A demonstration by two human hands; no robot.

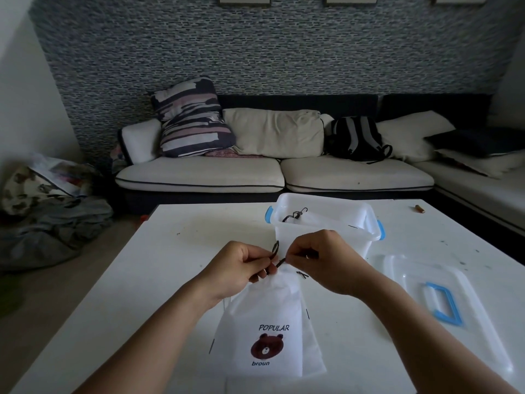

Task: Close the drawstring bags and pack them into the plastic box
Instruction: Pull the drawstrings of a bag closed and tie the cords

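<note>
A white drawstring bag (270, 322) with a brown bear print and the word POPULAR lies on the white table (176, 251), its mouth gathered at the far end. My left hand (241, 265) pinches the black drawstring (277, 258) at the bag's mouth, a loop of cord standing above the fingers. My right hand (321, 257) pinches the same cord from the other side, fingertips almost touching the left ones. Behind the hands stands the clear plastic box (326, 223) with blue latches; a closed white bag with black cord (301, 216) lies inside it.
The box's clear lid (443, 302) with a blue handle lies flat on the table to the right. A small brown object (420, 208) sits near the far right edge. A sofa with cushions and a backpack (358, 139) stands beyond the table.
</note>
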